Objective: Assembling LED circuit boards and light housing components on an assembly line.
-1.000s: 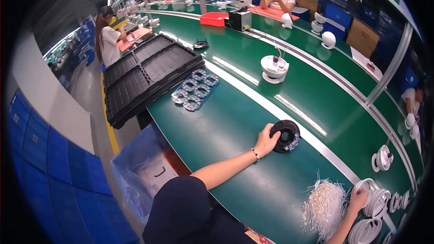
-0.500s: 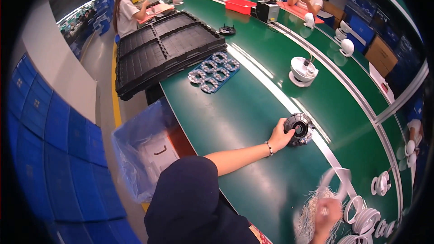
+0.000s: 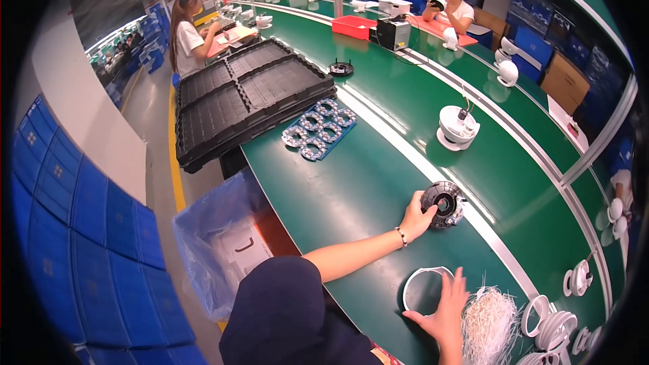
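Observation:
My left hand (image 3: 419, 217) grips the rim of a round black camera module (image 3: 442, 204) with a lens in its centre and a small circuit board at its right side. The module is at the inner edge of the metal rail. Nearer to me, a white plastic ring (image 3: 408, 290) rests on the green bench. My right hand (image 3: 443, 314) is beside the ring's right side, thumb and fingers spread apart. Whether the fingertips touch the ring, I cannot tell. A heap of thin white wires (image 3: 490, 324) lies just right of this hand.
Several white rings (image 3: 558, 330) are stacked at the lower right. Ring-shaped circuit boards (image 3: 318, 128) lie before black trays (image 3: 250, 94). A white camera base (image 3: 458, 128) sits on the green belt. A blue-lined bin (image 3: 209, 243) stands left of the bench. Co-workers sit farther off.
My right hand has moved left from over the wires, and its fingers have opened. The white ring, blurred at that hand before, now rests on the bench. My left hand keeps the camera module.

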Demonstrator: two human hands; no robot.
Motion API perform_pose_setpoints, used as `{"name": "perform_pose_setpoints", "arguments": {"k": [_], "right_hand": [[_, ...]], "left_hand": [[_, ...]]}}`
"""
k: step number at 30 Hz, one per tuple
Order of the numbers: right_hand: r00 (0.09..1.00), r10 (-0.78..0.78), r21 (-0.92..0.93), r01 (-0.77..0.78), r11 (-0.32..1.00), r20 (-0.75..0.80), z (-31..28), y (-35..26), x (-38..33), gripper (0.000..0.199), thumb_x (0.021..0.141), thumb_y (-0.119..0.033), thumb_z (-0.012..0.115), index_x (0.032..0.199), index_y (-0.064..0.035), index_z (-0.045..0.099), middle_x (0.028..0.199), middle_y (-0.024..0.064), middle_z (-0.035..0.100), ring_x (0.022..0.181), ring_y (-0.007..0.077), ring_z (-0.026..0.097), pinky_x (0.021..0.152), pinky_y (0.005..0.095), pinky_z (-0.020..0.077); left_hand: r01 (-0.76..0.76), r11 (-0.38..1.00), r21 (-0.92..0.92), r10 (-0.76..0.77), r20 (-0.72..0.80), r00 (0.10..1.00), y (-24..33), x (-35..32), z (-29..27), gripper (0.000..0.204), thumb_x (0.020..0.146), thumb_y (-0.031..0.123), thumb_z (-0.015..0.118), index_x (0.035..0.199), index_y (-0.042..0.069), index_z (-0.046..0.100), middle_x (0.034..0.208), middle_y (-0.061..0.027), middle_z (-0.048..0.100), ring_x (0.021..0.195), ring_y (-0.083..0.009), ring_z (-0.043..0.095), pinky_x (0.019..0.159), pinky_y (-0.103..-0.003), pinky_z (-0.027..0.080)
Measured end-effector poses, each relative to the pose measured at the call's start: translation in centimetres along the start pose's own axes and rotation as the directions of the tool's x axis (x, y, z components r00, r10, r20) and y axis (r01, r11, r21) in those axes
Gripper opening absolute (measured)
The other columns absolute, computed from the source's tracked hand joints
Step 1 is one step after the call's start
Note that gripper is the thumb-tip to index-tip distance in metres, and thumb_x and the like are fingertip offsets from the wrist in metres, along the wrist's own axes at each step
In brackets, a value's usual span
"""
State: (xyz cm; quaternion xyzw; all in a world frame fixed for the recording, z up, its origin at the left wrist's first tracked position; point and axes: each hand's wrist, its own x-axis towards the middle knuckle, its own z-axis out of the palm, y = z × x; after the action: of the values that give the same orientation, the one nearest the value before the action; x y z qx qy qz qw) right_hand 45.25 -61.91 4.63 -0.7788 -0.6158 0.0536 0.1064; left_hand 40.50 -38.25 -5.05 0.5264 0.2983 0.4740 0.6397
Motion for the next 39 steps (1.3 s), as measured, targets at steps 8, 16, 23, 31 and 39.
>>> {"name": "perform_pose_setpoints", "arguments": {"k": [8, 16, 23, 31, 39], "right_hand": [[0.991, 0.009, 0.191, -0.035, 0.981, 0.133, -0.8, -1.1, 0.9, 0.119, 0.041, -0.044, 0.086, 0.133, 0.0019, 0.025, 0.14, 0.0277, 0.02, 0.128, 0.044, 0.023, 0.104, 0.0521, 0.0219], [0.999, -0.039, 0.327, 0.034, 0.945, 0.008, 0.4, -0.1, 1.0, 0.117, 0.042, -0.034, 0.086, 0.133, 0.0033, 0.023, 0.137, 0.0268, 0.025, 0.128, 0.0416, 0.024, 0.105, 0.0464, 0.0231], [0.967, 0.087, 0.479, 0.041, 0.877, -0.241, -0.3, 0.4, 2.2, 0.125, 0.043, -0.035, 0.085, 0.139, 0.0015, 0.014, 0.14, 0.0225, 0.022, 0.13, 0.0375, 0.022, 0.107, 0.0447, 0.02], [0.985, 0.151, 0.283, -0.122, 0.951, -0.084, 0.2, -1.1, -0.5, 0.125, 0.044, -0.033, 0.088, 0.141, -0.005, 0.014, 0.137, 0.0228, 0.031, 0.129, 0.0389, 0.027, 0.106, 0.0482, 0.0217], [0.986, 0.131, 0.257, -0.102, 0.961, -0.101, 0.1, -1.5, -1.9, 0.113, 0.052, -0.035, 0.082, 0.14, -0.0056, 0.018, 0.137, 0.0217, 0.033, 0.128, 0.038, 0.03, 0.104, 0.0503, 0.025]], "left_hand": [[-0.079, 0.995, -0.058, 0.075, -0.074, 0.994, 0.1, 0.0, 0.2, 0.033, 0.082, 0.003, 0.057, 0.11, -0.003, 0.04, 0.099, -0.0119, 0.059, 0.092, -0.0144, 0.058, 0.083, -0.028, 0.046], [-0.05, 0.994, -0.097, 0.047, -0.034, 0.998, 0.5, -0.2, 0.0, 0.033, 0.082, 0.001, 0.056, 0.112, -0.002, 0.042, 0.1, -0.0098, 0.059, 0.093, -0.0139, 0.057, 0.085, -0.028, 0.045], [-0.016, 0.96, -0.279, 0.013, -0.013, 1.0, 1.4, 0.3, 0.4, 0.032, 0.083, 0.002, 0.056, 0.112, -0.001, 0.043, 0.105, -0.0096, 0.058, 0.097, -0.0149, 0.055, 0.087, -0.029, 0.044], [-0.149, 0.986, -0.074, 0.146, -0.045, 0.988, -1.3, 0.3, 0.2, 0.033, 0.085, 0.005, 0.056, 0.114, 0.001, 0.042, 0.107, -0.0079, 0.056, 0.1, -0.0131, 0.053, 0.086, -0.029, 0.045], [-0.099, 0.994, 0.042, 0.103, -0.086, 0.991, -1.1, -0.7, 1.7, 0.048, 0.086, 0.012, 0.056, 0.127, 0.003, 0.035, 0.117, -0.0123, 0.052, 0.112, -0.0209, 0.048, 0.094, -0.033, 0.04]]}}
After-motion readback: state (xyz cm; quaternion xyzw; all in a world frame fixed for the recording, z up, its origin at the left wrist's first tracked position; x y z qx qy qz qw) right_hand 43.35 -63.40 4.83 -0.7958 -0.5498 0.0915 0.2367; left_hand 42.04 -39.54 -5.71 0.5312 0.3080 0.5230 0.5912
